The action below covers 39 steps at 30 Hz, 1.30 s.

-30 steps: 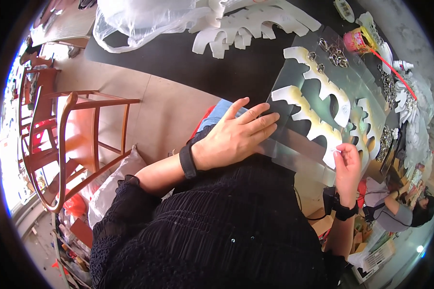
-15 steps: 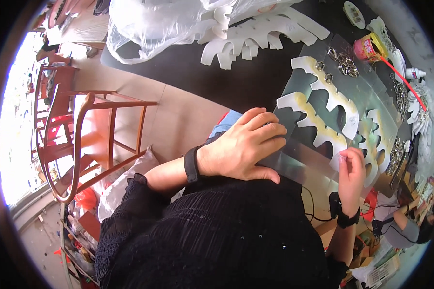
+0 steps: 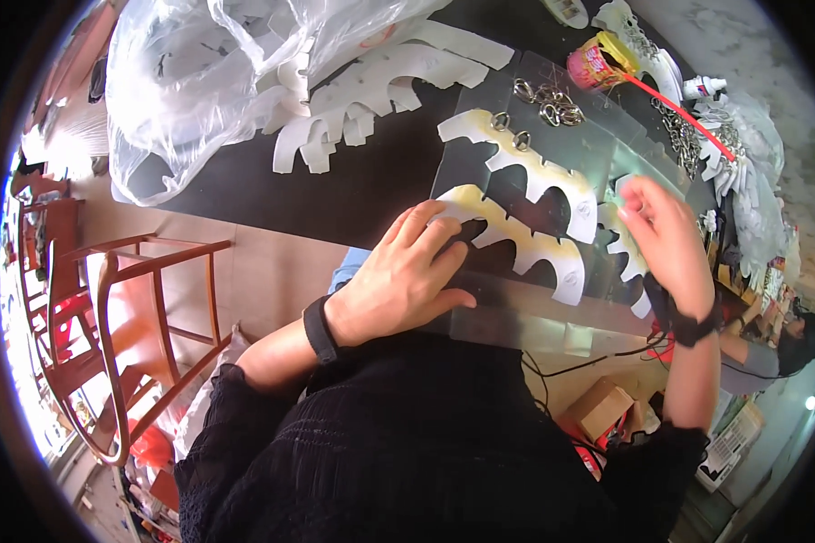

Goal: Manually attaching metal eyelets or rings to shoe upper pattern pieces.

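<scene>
Under the left hand, a white scalloped cutout lies flat.

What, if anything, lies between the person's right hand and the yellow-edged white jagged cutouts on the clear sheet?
Nothing visible does. The right hand already rests over the jagged cutouts on the clear sheet, while the left hand presses a cutout's near end.

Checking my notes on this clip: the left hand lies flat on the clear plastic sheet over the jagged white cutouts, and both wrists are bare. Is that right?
Not quite. The left hand does lie flat on the clear plastic sheet over the jagged white cutouts, but the wrists are not bare: the head view shows a black band on the left wrist and another on the right.
</scene>
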Tool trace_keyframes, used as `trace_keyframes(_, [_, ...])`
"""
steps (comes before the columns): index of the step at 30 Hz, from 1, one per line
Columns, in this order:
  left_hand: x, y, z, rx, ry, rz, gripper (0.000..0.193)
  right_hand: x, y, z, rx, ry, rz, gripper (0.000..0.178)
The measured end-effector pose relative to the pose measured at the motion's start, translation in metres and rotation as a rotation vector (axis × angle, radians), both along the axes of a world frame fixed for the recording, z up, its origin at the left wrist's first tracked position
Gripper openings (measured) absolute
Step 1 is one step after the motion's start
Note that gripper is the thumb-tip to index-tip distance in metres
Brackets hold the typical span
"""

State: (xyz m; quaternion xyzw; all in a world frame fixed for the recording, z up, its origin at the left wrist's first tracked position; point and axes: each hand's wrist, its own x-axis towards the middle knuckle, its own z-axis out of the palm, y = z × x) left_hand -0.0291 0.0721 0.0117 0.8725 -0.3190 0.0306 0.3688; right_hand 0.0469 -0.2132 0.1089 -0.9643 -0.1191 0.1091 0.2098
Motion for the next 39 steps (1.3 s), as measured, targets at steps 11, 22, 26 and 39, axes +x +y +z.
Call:
trace_keyframes(11, [0.004,0.004,-0.006,-0.026,-0.025,-0.010,0.050,0.076,0.020,-0.052,-0.268,-0.297,0.224,0.032])
trace_keyframes(22, [0.001,0.007,-0.007,-0.067,0.003,-0.015,0.057,0.103,0.008,-0.067,0.029,-0.193,0.080,0.012])
trace_keyframes(26, [0.000,0.008,-0.010,-0.057,-0.003,-0.011,0.058,0.083,0.020,-0.036,0.395,0.269,-0.273,0.017])
trace_keyframes(39, [0.001,0.004,-0.018,0.009,-0.107,-0.005,0.053,-0.032,0.075,-0.031,0.713,0.484,-0.368,0.014])
